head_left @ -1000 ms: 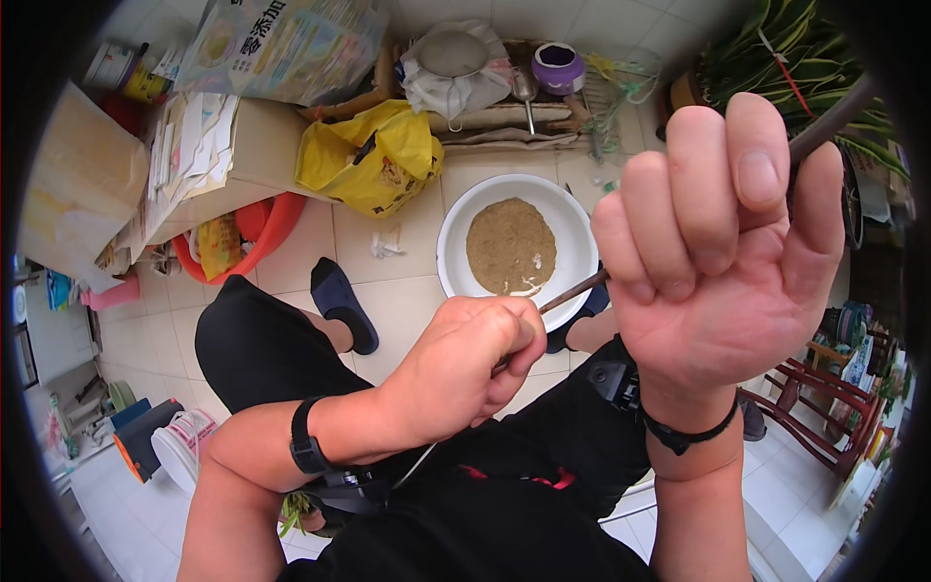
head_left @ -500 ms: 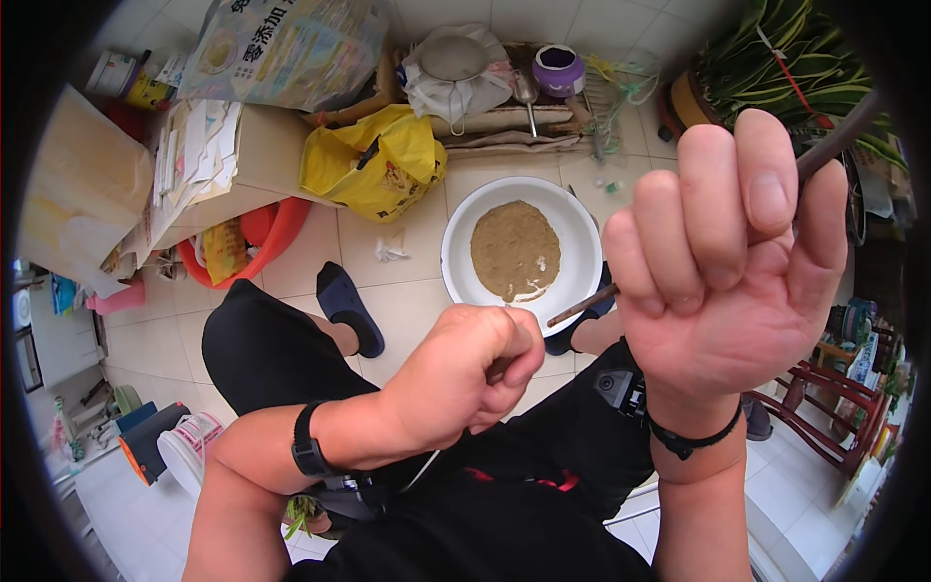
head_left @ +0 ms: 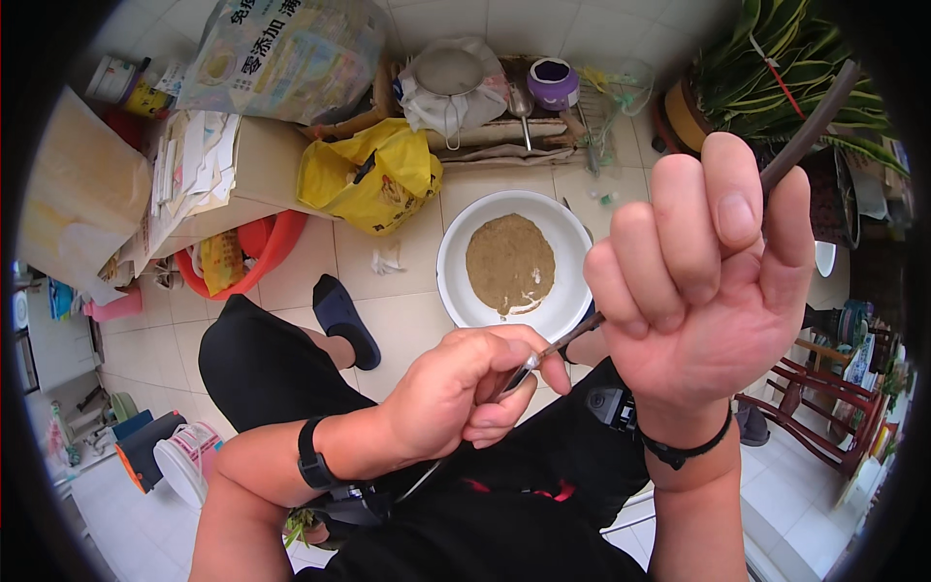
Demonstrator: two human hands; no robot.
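Observation:
My right hand [head_left: 700,272] is raised palm up, fingers curled round a long dark stick [head_left: 810,121]; the stick runs past the hand down to the left. My left hand [head_left: 465,388] is closed on a small shiny metal tool [head_left: 529,364], perhaps a blade, which sits at the stick's lower end; its exact shape is mostly hidden by the fingers. Beyond both hands, on the floor between my feet, is a white basin [head_left: 461,296] with a round patch of tan granular material [head_left: 509,257] in it.
A yellow bag [head_left: 369,175], cardboard with papers [head_left: 194,155] and a red tub [head_left: 267,252] stand left. Behind are a sieve [head_left: 448,68], a scoop [head_left: 519,112] and a purple jar [head_left: 553,87]. Potted plants [head_left: 786,68] and a wooden chair [head_left: 810,407] are right.
My left hand has dropped a little and turned, and the shiny tool now shows at the stick's lower end. My right hand and the stick have shifted slightly down and left.

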